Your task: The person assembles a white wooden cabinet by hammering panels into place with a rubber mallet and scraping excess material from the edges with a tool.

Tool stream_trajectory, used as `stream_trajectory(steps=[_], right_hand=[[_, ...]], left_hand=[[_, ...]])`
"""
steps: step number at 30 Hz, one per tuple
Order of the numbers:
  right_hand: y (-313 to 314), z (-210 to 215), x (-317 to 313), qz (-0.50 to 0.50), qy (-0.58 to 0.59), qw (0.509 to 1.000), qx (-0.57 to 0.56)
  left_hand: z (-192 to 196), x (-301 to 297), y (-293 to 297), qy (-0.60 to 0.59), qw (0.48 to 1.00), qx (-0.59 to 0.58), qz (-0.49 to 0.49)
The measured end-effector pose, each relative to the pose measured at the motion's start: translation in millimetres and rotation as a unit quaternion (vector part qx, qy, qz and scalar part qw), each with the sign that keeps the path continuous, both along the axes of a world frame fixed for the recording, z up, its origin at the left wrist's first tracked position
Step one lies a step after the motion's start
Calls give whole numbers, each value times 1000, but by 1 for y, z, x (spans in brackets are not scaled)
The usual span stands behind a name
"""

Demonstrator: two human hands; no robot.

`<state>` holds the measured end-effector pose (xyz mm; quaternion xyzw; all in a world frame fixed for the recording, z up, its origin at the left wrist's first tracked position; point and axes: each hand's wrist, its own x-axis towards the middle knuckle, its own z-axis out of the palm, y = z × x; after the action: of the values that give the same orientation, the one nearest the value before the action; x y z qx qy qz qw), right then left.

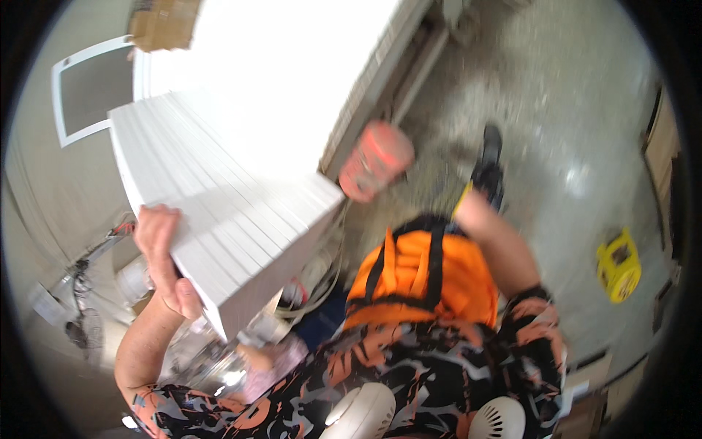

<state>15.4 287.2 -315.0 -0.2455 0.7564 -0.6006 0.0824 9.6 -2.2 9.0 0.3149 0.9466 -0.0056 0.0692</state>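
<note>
Beside white panels (234, 212), red container (376, 161), grey floor (563, 110).

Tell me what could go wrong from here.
Two risks, as far as this view shows:

The stack of white boards is many separate layers, and only the left hand is seen gripping it, at one end; layers might slip or fan out, perhaps pinching fingers.

The red container sits near the outstretched shoe, so a step that way might knock it.
</note>
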Motion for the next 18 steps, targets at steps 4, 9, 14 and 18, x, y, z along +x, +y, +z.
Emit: stream_trajectory(steps=[4, 9, 14, 18], right_hand=[[2, 7, 27, -16, -88, 984, 155], [45, 32, 22, -142, 120, 979, 88], [108, 100, -20, -197, -222, 945, -139], [107, 153, -54, -157, -244, 952, -102]], left_hand=[[-7, 0, -2, 23, 986, 158, -52], [7, -2, 11, 64, 989, 130, -40], [52, 43, 37, 253, 950, 154, 96], [23, 52, 147, 302, 873, 374, 83]])
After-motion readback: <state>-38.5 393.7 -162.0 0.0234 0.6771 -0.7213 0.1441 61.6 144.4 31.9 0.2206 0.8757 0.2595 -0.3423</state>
